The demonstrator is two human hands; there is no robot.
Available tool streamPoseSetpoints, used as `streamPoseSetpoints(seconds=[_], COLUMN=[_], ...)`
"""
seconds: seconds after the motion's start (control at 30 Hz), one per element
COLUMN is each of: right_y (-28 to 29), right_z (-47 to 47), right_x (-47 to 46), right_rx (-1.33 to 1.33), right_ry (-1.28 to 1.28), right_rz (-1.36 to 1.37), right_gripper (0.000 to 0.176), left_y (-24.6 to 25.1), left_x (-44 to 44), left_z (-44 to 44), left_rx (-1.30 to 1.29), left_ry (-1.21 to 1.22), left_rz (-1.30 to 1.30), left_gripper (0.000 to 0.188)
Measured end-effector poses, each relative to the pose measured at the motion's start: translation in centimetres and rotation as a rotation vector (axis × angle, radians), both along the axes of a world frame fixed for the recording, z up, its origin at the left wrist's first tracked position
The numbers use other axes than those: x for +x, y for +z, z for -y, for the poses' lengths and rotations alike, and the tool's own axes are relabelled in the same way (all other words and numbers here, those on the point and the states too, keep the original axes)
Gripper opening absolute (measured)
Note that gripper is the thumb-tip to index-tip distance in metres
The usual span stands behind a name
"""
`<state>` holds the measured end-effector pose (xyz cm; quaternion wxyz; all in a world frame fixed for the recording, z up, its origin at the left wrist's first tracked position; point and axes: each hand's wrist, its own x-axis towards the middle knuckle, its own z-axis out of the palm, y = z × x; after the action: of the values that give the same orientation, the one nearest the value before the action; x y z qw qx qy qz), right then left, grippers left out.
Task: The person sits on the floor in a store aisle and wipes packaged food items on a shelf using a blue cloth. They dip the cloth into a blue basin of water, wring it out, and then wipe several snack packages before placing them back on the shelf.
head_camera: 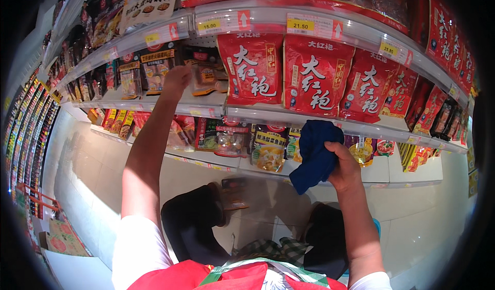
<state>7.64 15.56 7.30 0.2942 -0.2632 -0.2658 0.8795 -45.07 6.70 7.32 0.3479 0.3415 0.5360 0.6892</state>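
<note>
My right hand (345, 165) grips a bunched dark blue cloth (319, 154) in front of the lower shelf edge. On the middle shelf, my left hand (178, 80) reaches in beside a dark pouch with orange trim (207, 73); its fingertips are partly hidden, so I cannot tell whether it touches the pouch. Left of that hand stand similar packs (154, 67). Large red seasoning bags (251, 69) stand upright to the right of the pouch. Another dark and orange pack (234, 193) lies on the floor between my knees.
Price tags line the shelf edge (267, 21) above my hands. A lower shelf (220, 168) holds yellow fish-seasoning pouches (269, 146) and other packs. At the lower left are cardboard boxes (65, 237) by a red-framed cart (36, 197). A blue object (377, 228) shows behind my right forearm.
</note>
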Motion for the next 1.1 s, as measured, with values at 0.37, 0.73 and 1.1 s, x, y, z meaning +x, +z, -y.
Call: streamPoseSetpoints(seconds=[0.37,0.73,1.1], right_y=[0.6,-0.1,1.4], right_z=[3.7,2.9,3.6], right_x=[-2.1,-1.1,-0.8], right_rx=[0.338,0.325,0.505], right_ry=[-0.088,-0.094,-0.303], right_rz=[0.026,0.108,0.033], right_gripper=[0.066,0.064,0.056], left_y=[-1.9,-2.9,2.1], left_x=[13.7,15.9,16.7], left_z=[5.8,2.6,8.8], left_rx=[0.103,-0.616,0.036], left_ry=[0.235,0.322,-0.027], left_rz=[-0.715,-1.631,-0.157], left_gripper=[0.024,0.090,0.038])
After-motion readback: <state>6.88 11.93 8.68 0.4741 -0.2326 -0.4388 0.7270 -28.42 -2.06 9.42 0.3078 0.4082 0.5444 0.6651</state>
